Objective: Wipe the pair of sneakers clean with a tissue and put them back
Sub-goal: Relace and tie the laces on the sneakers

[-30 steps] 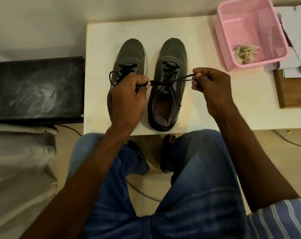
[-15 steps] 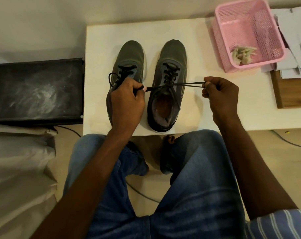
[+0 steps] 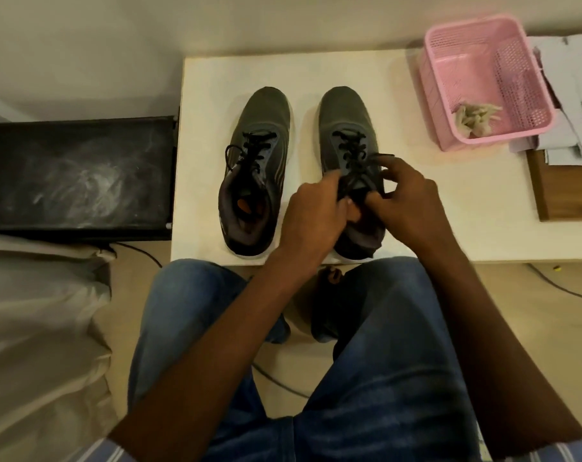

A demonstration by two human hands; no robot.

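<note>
- White table (image 3: 449, 208) carries everything you need; both sneakers stand on it side by side, toes pointing far, heels at the near edge.
- Grey mesh uppers look soft and light, so take each shoe by the heel collar or under the firmer sole. The left sneaker (image 3: 254, 168) sits untouched, laces tied.
- On the right sneaker (image 3: 344, 128) your grip is clamped on the black laces (image 3: 351, 151): left hand (image 3: 316, 215) and right hand (image 3: 406, 201) both pinch them over the tongue. Laces are thin, limp and likely slippery, so hold near the knot.
- Pink basket (image 3: 483, 78) at far right holds a crumpled tissue (image 3: 474, 116), flimsy and easily torn.
- No brand or writing can be read.
</note>
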